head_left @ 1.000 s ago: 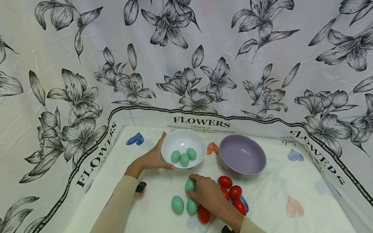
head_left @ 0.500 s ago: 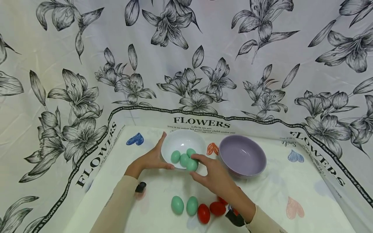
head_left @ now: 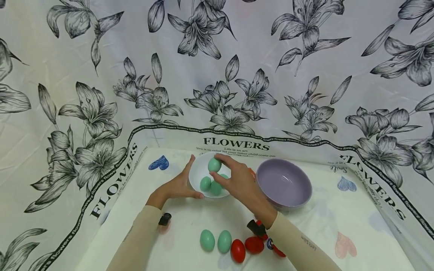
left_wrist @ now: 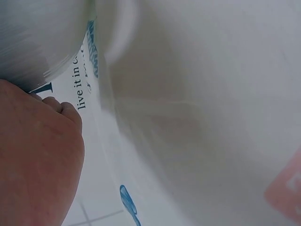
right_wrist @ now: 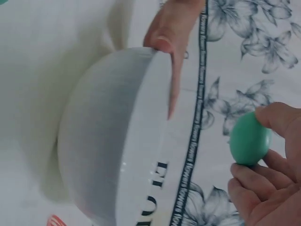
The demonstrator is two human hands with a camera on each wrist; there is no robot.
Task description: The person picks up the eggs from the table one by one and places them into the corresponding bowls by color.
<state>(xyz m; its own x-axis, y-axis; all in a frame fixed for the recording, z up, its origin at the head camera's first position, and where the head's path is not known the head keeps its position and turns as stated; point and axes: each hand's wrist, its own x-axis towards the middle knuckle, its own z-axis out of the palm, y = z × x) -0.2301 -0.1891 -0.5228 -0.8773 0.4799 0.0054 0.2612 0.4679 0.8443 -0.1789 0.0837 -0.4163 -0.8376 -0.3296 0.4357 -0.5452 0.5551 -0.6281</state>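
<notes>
My right hand (head_left: 239,180) pinches a green egg (head_left: 214,165) between thumb and fingertips above the white bowl (head_left: 197,172). The right wrist view shows this egg (right_wrist: 250,139) raised beyond the bowl's rim. Inside the bowl lie other green eggs (head_left: 205,184), partly behind my right hand. My left hand (head_left: 176,187) holds the bowl's left side, thumb at the front and fingers spread toward the back. Two more green eggs (head_left: 224,241) lie on the cloth in front of the bowl.
A purple bowl (head_left: 285,182) with nothing in it stands right of the white bowl. Several red eggs (head_left: 238,251) lie near the front, some partly hidden under my right forearm. A flower-printed cloth (head_left: 217,94) hangs behind and white cloth (head_left: 183,233) covers the table.
My right hand has picked up a green egg from the cloth and carried it forward over the white bowl, now toward its far side. My left hand has stayed at the bowl.
</notes>
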